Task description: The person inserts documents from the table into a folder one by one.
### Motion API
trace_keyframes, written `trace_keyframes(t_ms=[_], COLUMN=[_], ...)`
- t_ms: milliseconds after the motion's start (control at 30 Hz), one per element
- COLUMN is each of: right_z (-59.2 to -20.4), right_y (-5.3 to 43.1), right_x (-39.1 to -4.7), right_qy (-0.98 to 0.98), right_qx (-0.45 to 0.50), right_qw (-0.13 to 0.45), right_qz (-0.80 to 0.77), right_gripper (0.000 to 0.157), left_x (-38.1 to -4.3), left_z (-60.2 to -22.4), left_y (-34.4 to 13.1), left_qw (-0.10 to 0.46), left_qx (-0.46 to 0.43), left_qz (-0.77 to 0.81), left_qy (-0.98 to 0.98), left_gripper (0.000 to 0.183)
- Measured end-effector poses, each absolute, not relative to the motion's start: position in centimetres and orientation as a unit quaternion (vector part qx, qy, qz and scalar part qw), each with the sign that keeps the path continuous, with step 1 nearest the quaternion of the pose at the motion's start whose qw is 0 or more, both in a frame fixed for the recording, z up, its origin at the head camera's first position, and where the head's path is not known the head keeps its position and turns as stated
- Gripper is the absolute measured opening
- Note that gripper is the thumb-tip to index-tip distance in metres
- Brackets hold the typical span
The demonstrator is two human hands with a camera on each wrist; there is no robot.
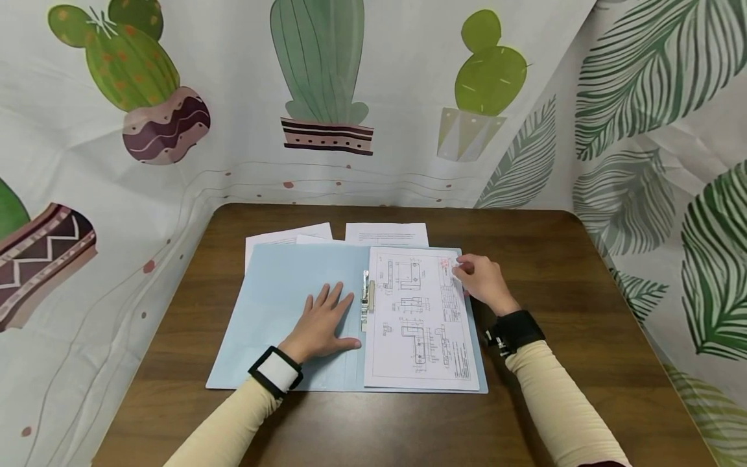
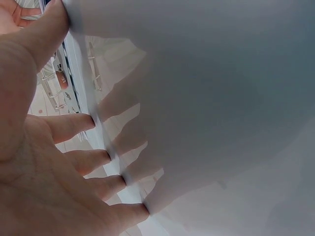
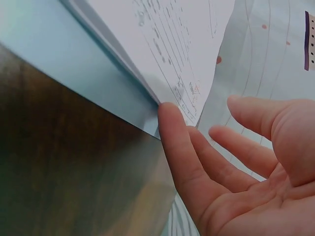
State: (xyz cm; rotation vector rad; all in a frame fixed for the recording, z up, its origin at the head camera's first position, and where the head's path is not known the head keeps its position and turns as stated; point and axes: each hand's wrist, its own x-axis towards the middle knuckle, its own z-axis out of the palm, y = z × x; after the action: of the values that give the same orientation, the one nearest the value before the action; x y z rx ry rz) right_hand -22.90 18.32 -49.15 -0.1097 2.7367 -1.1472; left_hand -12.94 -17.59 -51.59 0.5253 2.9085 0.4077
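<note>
A light-blue folder [image 1: 274,305] lies spread on the table in the head view, with a metal clip [image 1: 364,301] along its middle. On its right half sits a stack of paper, topped by a sheet of technical drawings [image 1: 391,363]. My left hand [image 1: 321,324] rests on the folder's left cover, fingers straight and spread; the left wrist view shows its fingertips touching the smooth surface. At the stack's upper right corner is my right hand [image 1: 486,282]. The right wrist view shows its index finger [image 3: 179,142] touching the paper's edge, with the thumb [image 3: 256,113] apart from it.
Loose printed sheets [image 1: 385,232] stick out from beneath the folder's far edge. Brown wooden table [image 1: 543,259] surrounds the folder. A cloth with cactus and leaf prints [image 1: 403,84] hangs behind the table and down its sides.
</note>
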Motion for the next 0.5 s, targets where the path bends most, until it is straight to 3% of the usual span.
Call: trace_keyframes(t_ms=[233,500], right_z=[-49.4,-49.6], right_y=[18.3,17.7], right_x=[-21.8,-18.9], right_qy=[0.931,0.938], right_qx=[-0.064,-0.176], right_qw=[0.064,0.034], right_qz=[-0.352,-0.298], right_gripper=[0.044,0.078], left_x=[-12.9,-13.0], left_z=[-51.3,-51.3], left_y=[-17.5,-17.5], left_qw=[0.081,0.093], left_qx=[0.175,0.173], left_qz=[0.138,0.141], left_qy=[0.972,0.97], left_gripper=[0.103,0.103])
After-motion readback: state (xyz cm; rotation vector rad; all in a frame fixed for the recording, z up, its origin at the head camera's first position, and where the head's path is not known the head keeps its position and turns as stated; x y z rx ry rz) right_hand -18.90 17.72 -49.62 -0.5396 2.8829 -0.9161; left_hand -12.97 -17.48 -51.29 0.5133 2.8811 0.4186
